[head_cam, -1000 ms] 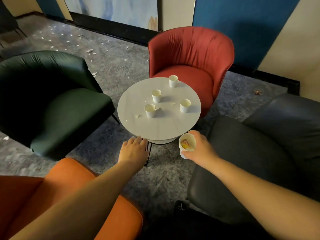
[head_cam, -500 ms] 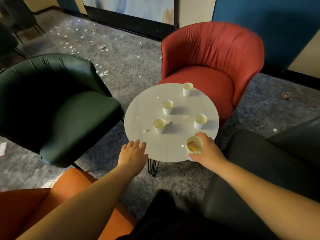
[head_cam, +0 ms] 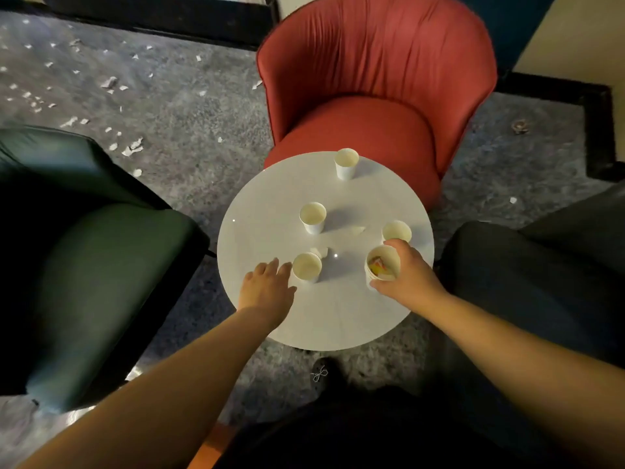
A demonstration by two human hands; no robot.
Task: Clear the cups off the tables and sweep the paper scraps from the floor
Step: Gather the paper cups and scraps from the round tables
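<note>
Presently, on the round tabletop (head_cam: 324, 319), listed near to far from its front edge. Left hand (head_cam: 267, 292): fingers straight and relaxed, tips just beside the near cup (head_cam: 306, 267), holding nothing. Right hand (head_cam: 406, 277): fingers curled round a held cup (head_cam: 382, 267) with coloured scraps inside. Right cup (head_cam: 396, 231): just behind that hand. Middle cup (head_cam: 313, 217); far cup (head_cam: 346, 163) at the back edge. All paper: likely light, thin-walled, easily crushed or tipped; take by the side wall below the rim, gently, or nest them. Paper scraps (head_cam: 132, 148) litter the floor beyond, left.
</note>
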